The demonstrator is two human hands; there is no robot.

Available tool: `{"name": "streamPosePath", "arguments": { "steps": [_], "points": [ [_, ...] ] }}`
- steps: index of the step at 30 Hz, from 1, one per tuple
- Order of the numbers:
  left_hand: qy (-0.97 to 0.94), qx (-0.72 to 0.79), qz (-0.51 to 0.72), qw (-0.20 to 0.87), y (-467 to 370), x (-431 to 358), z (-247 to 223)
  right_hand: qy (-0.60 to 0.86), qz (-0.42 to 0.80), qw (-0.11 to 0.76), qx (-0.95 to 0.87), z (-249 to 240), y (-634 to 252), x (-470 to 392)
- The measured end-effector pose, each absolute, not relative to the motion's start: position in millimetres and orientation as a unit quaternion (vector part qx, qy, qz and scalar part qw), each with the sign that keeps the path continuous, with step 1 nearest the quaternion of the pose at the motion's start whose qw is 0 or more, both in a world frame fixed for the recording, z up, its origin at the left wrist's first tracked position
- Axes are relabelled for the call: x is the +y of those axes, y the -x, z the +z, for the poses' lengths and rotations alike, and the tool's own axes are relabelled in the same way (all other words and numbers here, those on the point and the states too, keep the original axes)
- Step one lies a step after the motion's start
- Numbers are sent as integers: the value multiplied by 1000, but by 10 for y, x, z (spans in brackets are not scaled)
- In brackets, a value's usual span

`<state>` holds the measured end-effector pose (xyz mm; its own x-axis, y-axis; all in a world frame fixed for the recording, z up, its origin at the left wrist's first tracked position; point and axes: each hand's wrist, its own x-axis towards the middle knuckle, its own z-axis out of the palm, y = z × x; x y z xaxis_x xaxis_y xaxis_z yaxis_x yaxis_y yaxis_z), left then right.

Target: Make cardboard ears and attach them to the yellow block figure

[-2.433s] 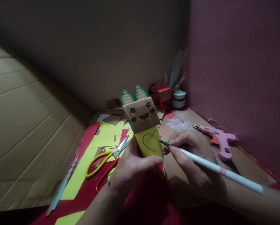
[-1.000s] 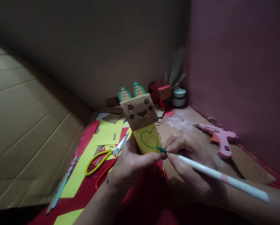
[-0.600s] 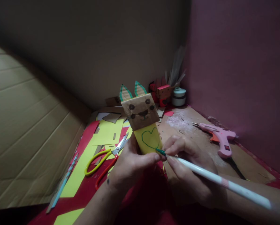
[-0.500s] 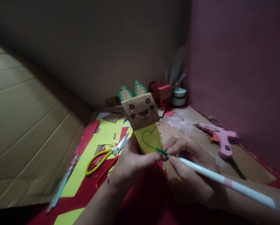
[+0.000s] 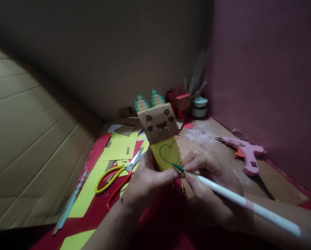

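My left hand (image 5: pixel 150 182) grips the lower end of a paper animal figure (image 5: pixel 157 126), thumb across its front. The figure has a brown cardboard head with a drawn face, two pointed ears edged in green, and a yellow body. A green heart outline (image 5: pixel 168 152) shows on that body. Pinched in my right hand (image 5: pixel 210 184) is a white paintbrush (image 5: pixel 230 195) with a green tip, which touches the yellow surface near the heart's lower point. Left of my left hand lie scissors (image 5: pixel 122 177) with one yellow and one red handle, blades apart.
A pink glue gun (image 5: pixel 245 152) lies on the cardboard sheet at right. At the back stand a lidded pale green pot (image 5: pixel 199 107) and a red-and-brown figure (image 5: pixel 182 104). Yellow paper (image 5: pixel 120 146) and a pencil (image 5: pixel 73 201) are at left, beside a large cardboard panel (image 5: pixel 35 146).
The figure and both hands have shifted very slightly in view. The brush tip has moved a little left along the bottom of the heart.
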<state>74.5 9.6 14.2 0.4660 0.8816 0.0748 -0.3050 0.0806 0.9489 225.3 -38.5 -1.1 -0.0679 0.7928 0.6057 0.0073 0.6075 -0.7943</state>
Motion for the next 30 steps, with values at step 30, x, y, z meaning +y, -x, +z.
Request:
{"name": "streamPosePath", "arguments": {
  "steps": [30],
  "points": [
    [-533,269,456,660,-786,100,163,338,316,636,-617,1,-2286,-373]
  ]
}}
